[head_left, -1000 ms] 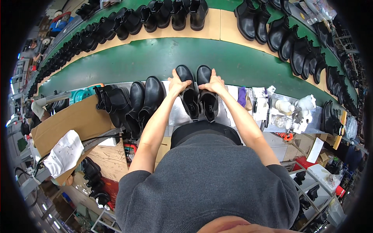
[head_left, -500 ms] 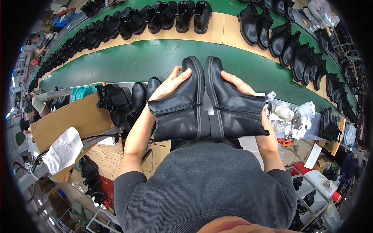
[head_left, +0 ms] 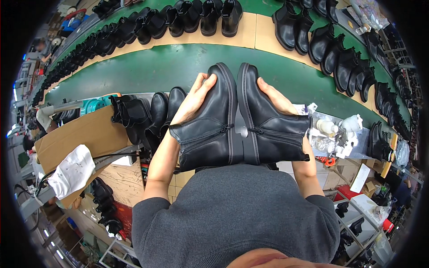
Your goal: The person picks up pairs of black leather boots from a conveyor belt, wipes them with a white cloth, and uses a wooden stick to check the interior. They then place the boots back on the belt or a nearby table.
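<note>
Two black leather ankle boots with side zips are held up in front of my chest, soles turned toward each other and toes pointing away from me. My left hand (head_left: pixel 197 98) is closed round the toe part of the left boot (head_left: pixel 206 142), thumb on the upper. On the other side, my right hand (head_left: pixel 276 97) grips the right boot (head_left: pixel 279 142) along its outer side, with part of the fingers hidden behind it. Both zips look closed, their pulls near the soles. A narrow gap separates the soles at the middle; the heels nearly meet.
Beyond the boots runs a green conveyor belt (head_left: pixel 178 60) with rows of black boots on tan card (head_left: pixel 261 33). At left are a cardboard sheet (head_left: pixel 85 142), a white cloth (head_left: pixel 73 172) and more boots (head_left: pixel 134 117). A metal tray (head_left: pixel 357 149) with white bottles (head_left: pixel 326 127) stands at right.
Both boots have tilted slightly and their shafts sit a little lower and nearer my chest. The left boot's shaft has turned a bit; both hands keep their hold.
</note>
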`<action>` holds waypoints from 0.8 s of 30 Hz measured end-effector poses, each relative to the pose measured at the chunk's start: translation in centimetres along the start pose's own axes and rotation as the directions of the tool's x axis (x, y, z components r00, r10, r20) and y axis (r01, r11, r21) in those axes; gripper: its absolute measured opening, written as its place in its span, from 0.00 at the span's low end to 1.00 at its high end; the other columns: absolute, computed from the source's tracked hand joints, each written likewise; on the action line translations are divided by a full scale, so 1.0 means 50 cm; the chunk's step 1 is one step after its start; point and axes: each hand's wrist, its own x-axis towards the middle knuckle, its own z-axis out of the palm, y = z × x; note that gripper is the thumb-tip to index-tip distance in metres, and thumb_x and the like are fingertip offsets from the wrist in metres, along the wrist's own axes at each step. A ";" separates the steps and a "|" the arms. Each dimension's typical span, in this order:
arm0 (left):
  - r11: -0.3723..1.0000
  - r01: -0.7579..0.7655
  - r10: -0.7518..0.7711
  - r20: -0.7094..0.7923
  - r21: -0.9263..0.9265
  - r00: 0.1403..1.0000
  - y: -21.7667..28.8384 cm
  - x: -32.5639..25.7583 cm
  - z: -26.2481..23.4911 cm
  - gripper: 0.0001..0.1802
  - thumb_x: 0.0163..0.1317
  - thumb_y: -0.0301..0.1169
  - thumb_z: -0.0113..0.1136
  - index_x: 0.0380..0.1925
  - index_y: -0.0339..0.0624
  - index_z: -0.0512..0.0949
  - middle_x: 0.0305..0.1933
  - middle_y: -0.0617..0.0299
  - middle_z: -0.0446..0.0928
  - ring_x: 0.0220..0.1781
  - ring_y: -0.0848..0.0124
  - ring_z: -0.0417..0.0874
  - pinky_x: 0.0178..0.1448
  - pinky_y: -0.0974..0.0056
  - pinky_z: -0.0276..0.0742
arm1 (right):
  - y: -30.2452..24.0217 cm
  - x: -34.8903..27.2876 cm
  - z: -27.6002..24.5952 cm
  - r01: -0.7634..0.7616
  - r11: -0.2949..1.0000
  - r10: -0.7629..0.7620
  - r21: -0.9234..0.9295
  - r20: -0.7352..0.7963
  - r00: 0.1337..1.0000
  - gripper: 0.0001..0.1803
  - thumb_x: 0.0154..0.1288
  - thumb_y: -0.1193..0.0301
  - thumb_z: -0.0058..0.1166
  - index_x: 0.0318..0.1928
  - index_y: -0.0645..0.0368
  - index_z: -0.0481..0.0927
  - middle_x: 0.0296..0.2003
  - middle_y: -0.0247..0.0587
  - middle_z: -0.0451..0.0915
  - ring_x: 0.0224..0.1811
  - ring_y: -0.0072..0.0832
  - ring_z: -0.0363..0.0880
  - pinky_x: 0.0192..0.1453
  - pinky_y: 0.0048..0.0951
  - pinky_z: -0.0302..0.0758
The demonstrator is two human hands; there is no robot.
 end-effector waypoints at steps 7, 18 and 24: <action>0.999 0.004 -0.004 0.016 0.032 1.000 -0.031 0.010 -0.005 0.18 0.66 0.43 0.56 0.45 0.43 0.65 0.37 0.63 0.70 0.36 0.79 0.73 0.39 0.74 0.73 | 0.047 0.031 -0.061 -0.048 0.996 0.052 -0.075 0.044 0.998 0.27 0.69 0.51 0.47 0.45 0.67 0.77 0.33 0.42 0.82 0.29 0.26 0.82 0.31 0.23 0.80; 0.666 0.416 0.128 0.644 -0.619 0.754 -0.089 0.076 -0.031 0.44 0.59 0.56 0.53 0.69 0.47 0.51 0.58 0.36 0.66 0.51 0.32 0.74 0.52 0.37 0.76 | 0.140 0.132 -0.133 -0.237 0.663 -0.354 0.710 0.577 0.736 0.35 0.70 0.55 0.43 0.67 0.66 0.53 0.50 0.61 0.72 0.52 0.46 0.76 0.37 0.37 0.84; 0.520 0.488 0.300 0.685 -0.701 0.664 -0.099 0.081 0.029 0.36 0.66 0.55 0.41 0.69 0.50 0.52 0.57 0.35 0.67 0.49 0.35 0.76 0.40 0.41 0.82 | 0.126 0.174 -0.036 -0.690 0.327 -0.657 0.645 0.680 0.324 0.40 0.69 0.55 0.42 0.70 0.63 0.42 0.53 0.72 0.65 0.55 0.58 0.71 0.29 0.45 0.84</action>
